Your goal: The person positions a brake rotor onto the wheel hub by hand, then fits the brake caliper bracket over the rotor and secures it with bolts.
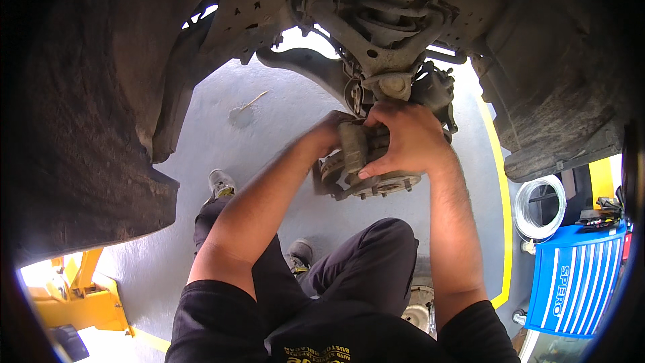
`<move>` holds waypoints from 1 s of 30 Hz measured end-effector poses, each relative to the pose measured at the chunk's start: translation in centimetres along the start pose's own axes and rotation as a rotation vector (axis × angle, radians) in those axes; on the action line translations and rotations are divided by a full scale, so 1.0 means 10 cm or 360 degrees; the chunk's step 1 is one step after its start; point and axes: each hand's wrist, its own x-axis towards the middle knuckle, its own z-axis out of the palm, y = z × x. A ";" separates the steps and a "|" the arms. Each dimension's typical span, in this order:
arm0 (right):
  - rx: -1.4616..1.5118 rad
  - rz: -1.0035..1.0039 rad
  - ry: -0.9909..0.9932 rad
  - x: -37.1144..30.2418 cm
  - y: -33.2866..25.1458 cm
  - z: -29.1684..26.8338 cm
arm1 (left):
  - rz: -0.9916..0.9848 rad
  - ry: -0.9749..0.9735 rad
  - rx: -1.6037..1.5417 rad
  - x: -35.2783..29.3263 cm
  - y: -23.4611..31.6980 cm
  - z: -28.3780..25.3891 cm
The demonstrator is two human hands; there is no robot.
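A worn brake caliper (353, 146) sits at the edge of the brake disc and hub (386, 185), whose wheel studs point toward me. My right hand (411, 138) grips the caliper from the right, thumb low on its face and index finger near its top. From the left, my left hand (329, 131) is closed against the caliper's far side; most of its fingers are hidden behind it. Just above both hands are the suspension arm (379, 57) and its round ball joint end (393, 86).
Dark wheel arch liners (87, 128) hang on both sides, with a coil spring (393, 17) overhead. To the right stand a blue tool cabinet (574, 279) and a coil of clear tubing (539, 206). A yellow lift part (87, 302) is at lower left; a round metal part (420, 309) lies beside my leg.
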 end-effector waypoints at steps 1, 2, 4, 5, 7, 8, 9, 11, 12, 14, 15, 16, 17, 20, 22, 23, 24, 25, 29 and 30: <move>0.0019 0.0013 -0.0019 0.02 0.00 0.00 | 0.0015 0.0016 0.0042 0.01 -0.03 -0.02; 0.0039 0.0027 -0.0039 0.02 0.00 0.00 | 0.0027 -0.0026 -0.0131 0.03 -0.07 -0.04; 0.0036 -0.0012 -0.0003 0.01 0.01 0.02 | 0.0057 -0.0123 -0.0482 0.06 -0.12 -0.04; 0.0031 -0.0027 0.0014 0.00 0.03 0.01 | 0.0056 -0.0117 -0.0498 0.06 -0.12 -0.05; 0.0038 -0.0020 -0.0018 0.00 0.02 -0.02 | 0.0046 -0.0116 -0.0534 0.02 -0.11 -0.06; 0.0041 -0.0009 -0.0038 0.00 0.02 -0.03 | 0.0013 -0.0125 -0.0532 0.01 -0.09 -0.03; 0.0048 -0.0015 -0.0062 -0.02 0.04 -0.03 | -0.0020 -0.0135 -0.0530 -0.01 -0.05 -0.01; 0.0070 -0.0070 -0.0087 0.04 0.02 -0.06 | -0.0035 -0.0142 -0.0539 -0.01 -0.04 -0.08; 0.0222 -0.0063 -0.0127 0.06 0.05 -0.06 | -0.0024 -0.0159 -0.0563 0.06 -0.12 -0.14; 0.0492 -0.0041 -0.0231 0.10 0.14 -0.10 | 0.0021 -0.0164 -0.0342 0.09 -0.01 -0.11; 0.0509 0.0021 -0.0252 0.15 0.17 -0.14 | 0.0046 -0.0140 -0.0086 0.13 0.05 -0.08; 0.0544 0.0056 -0.0274 0.25 0.13 -0.21 | 0.0059 -0.0084 0.0177 0.09 0.11 -0.09; 0.0577 0.0094 -0.0298 0.34 0.08 -0.26 | 0.0151 -0.0077 0.0197 0.13 0.05 -0.12; 0.0096 0.0029 -0.0518 0.72 -0.18 -0.19 | 0.0332 0.0048 0.0246 0.31 -0.31 -0.26; -0.0265 -0.0136 -0.0643 0.91 -0.10 -0.04 | 0.0187 -0.0033 0.0295 0.46 -0.37 -0.39; -0.0231 0.0022 -0.0806 0.97 -0.20 -0.06 | 0.0144 -0.0057 0.0265 0.47 -0.41 -0.40; -0.0195 0.0180 -0.0963 1.07 -0.31 -0.07 | 0.0081 -0.0087 0.0234 0.43 -0.49 -0.41; -0.0181 0.0359 -0.1103 1.16 -0.39 -0.11 | 0.0061 -0.0139 -0.0054 0.42 -0.48 -0.36; 0.0051 0.0586 -0.1266 1.21 -0.23 -0.01 | 0.0082 -0.0338 -0.0743 0.20 -0.26 0.03; -0.0032 0.0580 -0.1274 1.23 -0.24 -0.01 | 0.0009 -0.0302 -0.0756 0.16 -0.24 0.04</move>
